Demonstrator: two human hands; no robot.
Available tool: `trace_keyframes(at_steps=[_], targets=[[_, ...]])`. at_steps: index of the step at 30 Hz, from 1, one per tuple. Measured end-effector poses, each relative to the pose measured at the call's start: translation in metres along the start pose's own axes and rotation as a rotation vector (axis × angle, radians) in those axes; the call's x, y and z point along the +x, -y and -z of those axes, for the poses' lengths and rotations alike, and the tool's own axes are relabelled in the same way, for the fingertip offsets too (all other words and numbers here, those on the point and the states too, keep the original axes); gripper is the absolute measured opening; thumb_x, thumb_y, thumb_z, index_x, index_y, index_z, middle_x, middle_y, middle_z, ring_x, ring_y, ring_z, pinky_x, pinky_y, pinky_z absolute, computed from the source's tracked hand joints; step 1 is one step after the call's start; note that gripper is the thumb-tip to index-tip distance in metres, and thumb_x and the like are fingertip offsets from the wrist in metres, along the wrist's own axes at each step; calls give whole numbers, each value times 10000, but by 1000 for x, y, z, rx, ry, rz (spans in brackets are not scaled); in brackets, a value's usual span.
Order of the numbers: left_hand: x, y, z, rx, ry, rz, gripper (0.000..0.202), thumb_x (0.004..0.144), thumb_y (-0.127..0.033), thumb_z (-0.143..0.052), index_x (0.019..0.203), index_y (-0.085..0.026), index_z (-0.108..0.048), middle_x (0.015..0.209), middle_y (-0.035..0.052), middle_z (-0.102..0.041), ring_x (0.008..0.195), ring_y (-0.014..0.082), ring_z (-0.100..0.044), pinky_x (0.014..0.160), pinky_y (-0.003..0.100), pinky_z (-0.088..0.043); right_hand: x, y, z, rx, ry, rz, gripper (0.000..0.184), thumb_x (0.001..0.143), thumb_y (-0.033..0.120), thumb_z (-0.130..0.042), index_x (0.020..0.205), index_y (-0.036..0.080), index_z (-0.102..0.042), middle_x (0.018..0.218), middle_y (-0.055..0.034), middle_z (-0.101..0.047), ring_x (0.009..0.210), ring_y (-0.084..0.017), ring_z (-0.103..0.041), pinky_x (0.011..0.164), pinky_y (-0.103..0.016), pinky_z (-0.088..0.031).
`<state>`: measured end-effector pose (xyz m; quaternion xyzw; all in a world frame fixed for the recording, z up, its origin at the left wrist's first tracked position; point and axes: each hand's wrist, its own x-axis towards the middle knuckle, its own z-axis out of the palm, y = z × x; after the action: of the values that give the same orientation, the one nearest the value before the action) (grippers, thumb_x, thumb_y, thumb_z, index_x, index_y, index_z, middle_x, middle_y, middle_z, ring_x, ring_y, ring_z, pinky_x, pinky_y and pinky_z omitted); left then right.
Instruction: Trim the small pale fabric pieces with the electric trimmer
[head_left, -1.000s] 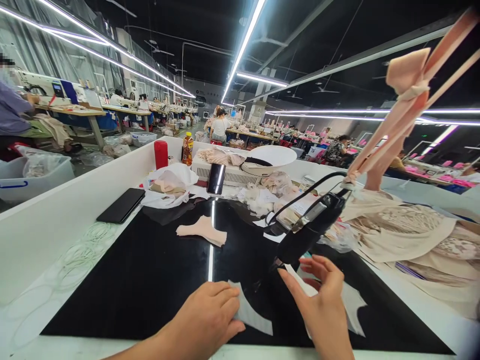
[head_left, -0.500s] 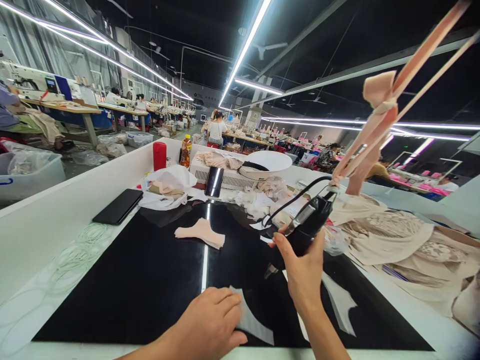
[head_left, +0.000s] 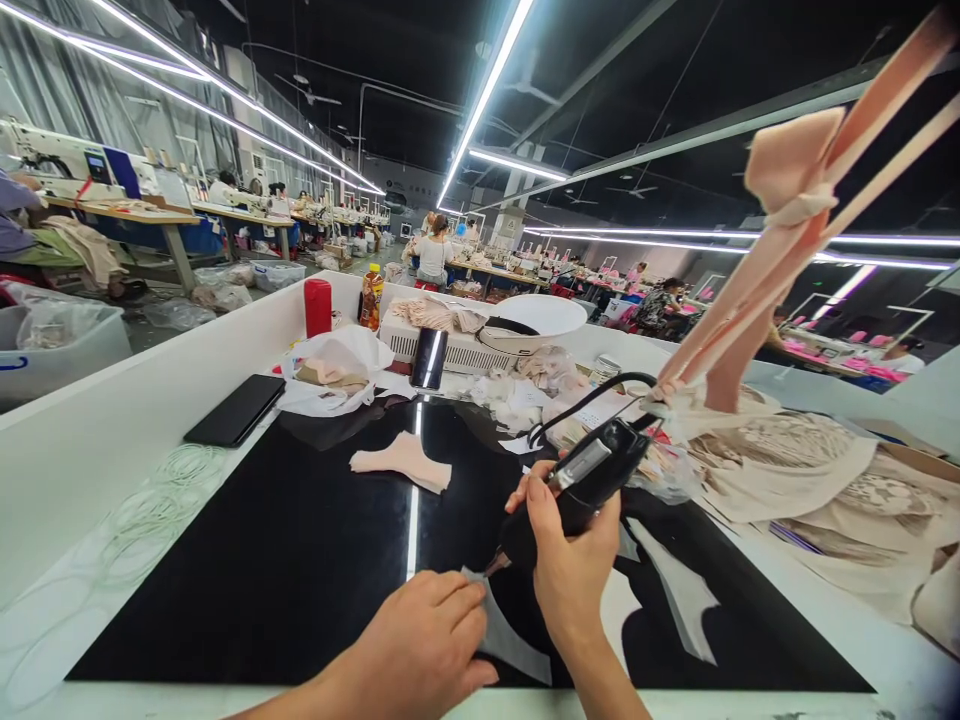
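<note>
My right hand (head_left: 571, 560) is wrapped round a black corded hand tool (head_left: 585, 478), whose tip points down at a thin pale fabric piece (head_left: 510, 640) on the black glossy work surface (head_left: 285, 560). My left hand (head_left: 420, 650) rests on the near left edge of that fabric piece, fingers curled and pressing it down. The tool's black cable (head_left: 592, 392) loops up to pink straps (head_left: 757, 290) hanging from above. A second pale cut piece (head_left: 675, 590) lies just right of my right hand.
A pink fabric piece (head_left: 405, 462) lies mid-surface. A black phone (head_left: 236, 410) sits on the white border (head_left: 112, 470) at left. At the back stand a red cup (head_left: 318, 307), a bottle (head_left: 371, 297) and a white machine (head_left: 465, 345). Beige lace fabric (head_left: 810, 470) is heaped at right. Other workers sit at distant tables.
My right hand took hold of the hanging black tool and brought it down and left, so its tip now sits at the fabric piece. My left hand stayed on the fabric.
</note>
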<state>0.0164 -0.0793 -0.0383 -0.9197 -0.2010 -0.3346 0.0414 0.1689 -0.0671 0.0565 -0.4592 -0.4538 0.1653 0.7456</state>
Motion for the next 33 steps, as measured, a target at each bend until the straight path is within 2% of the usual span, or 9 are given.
trace_keyframes(at_steps=[9,21,28,33], targets=[[1,1,0,14,-22,-5,339,1010,-498,-606,1007,-161,-640,1174,44,-743,1072,208,-687,855,328,-557,1,-4,2,-44,-40,6,323,856,343,-752,1068,236,-534,827,19,-663,568,-144,-625,596,-316,-561],[0,1,2,8,0,2,317,1023,-477,-585,1052,-167,-641,1189,35,-741,1089,201,-683,873,330,-555,2,-4,1,-62,-9,3,285,888,374,-716,1061,237,-535,769,20,-670,541,-152,-631,552,-312,-557],[3,3,10,-6,34,-8,274,1018,-443,-600,1050,-173,-634,1159,17,-747,1082,199,-686,878,321,-554,1,-3,-5,48,-29,-52,283,874,349,-735,1052,242,-542,792,48,-674,561,-134,-631,583,-294,-543],[5,5,11,-22,5,-16,280,1028,-446,-578,1033,-171,-630,1126,21,-751,1056,200,-694,879,311,-558,-2,-4,-9,59,-6,-71,323,848,323,-740,1080,243,-529,813,40,-669,557,-133,-616,582,-291,-541]])
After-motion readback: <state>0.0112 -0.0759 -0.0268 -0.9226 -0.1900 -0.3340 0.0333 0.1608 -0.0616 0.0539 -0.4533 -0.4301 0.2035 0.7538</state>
